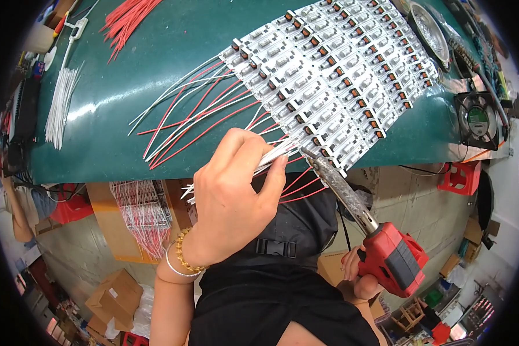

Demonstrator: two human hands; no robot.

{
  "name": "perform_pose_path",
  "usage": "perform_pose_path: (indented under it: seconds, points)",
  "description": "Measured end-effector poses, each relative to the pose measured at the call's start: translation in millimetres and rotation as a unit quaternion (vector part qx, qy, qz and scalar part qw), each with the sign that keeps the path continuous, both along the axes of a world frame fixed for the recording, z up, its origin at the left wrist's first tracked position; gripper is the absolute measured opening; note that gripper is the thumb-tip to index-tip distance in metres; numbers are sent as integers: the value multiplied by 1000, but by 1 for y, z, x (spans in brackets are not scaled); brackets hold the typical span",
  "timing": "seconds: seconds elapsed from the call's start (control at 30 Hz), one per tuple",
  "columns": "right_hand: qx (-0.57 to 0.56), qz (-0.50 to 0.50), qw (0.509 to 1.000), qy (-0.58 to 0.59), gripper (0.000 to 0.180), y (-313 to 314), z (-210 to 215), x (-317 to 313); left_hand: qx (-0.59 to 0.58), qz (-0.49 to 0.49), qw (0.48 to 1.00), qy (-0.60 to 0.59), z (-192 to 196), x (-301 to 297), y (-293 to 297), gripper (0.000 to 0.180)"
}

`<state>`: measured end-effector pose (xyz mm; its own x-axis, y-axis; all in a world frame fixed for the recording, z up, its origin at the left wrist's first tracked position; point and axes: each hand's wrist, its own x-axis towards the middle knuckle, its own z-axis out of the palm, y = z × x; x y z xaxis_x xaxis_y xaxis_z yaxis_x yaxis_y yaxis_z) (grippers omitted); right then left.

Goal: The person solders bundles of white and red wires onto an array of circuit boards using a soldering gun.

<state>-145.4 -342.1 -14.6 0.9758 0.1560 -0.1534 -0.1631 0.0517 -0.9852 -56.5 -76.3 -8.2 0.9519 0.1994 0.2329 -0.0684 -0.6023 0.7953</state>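
Observation:
My left hand (pixel 233 184) pinches a bundle of white wires (pixel 279 150) between thumb and fingers, their ends close to the near edge of a circuit board panel (pixel 328 75). In my right hand (pixel 360 277) is a red soldering gun (pixel 395 259). Its tip reaches that same edge, beside the wire ends; whether it touches a pad I cannot tell. The white panel carries rows of small components and lies slanted on the table. Red and white wires (pixel 204 109) fan out to the left from its edge, and a few red ones hang toward me.
A green table (pixel 109 147) bears loose red wires (pixel 126 23) and white wires (pixel 63 106) at the left. To the right are a round metal dish (pixel 429 34) and a black fan (pixel 477 120). Below, wired boards (pixel 138 210) lie on cardboard; a red stool (pixel 460 177) stands right.

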Motion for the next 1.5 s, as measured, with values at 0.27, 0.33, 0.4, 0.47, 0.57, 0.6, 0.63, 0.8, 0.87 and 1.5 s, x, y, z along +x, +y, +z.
perform_pose_path:
  seconds: [0.27,0.33,0.4,0.47,0.57,0.6,0.63,0.8,0.87,1.5]
  points:
    - [-200,-155,965,65,47,-27,-22,-34,7,4,1000,-14,2,1,0,13]
    - [-144,-92,985,10,51,-10,-1,-10,4,1,1000,-15,1,3,-2,13]
    - [-82,-24,995,-45,56,6,13,5,5,2,1000,-17,-1,2,-2,13]
    - [-48,-23,998,24,63,14,18,9,11,1,1000,-28,-3,2,-1,13]
    - [-64,-61,996,-1,62,8,9,0,-10,12,1000,15,5,0,-2,12]
    - [-64,-61,996,-1,62,9,13,4,-9,11,1000,14,5,0,-3,12]
    - [-31,-33,998,34,62,11,20,10,-8,10,1000,13,5,1,-3,12]
    - [10,-36,998,45,62,8,18,9,-9,-4,1000,0,5,5,-3,12]
    - [15,12,999,-34,92,-7,-9,-1,2,-9,1000,-20,1,-1,1,10]
    - [-102,-4,992,76,74,8,23,10,-76,10,997,-7,-5,-10,-12,11]
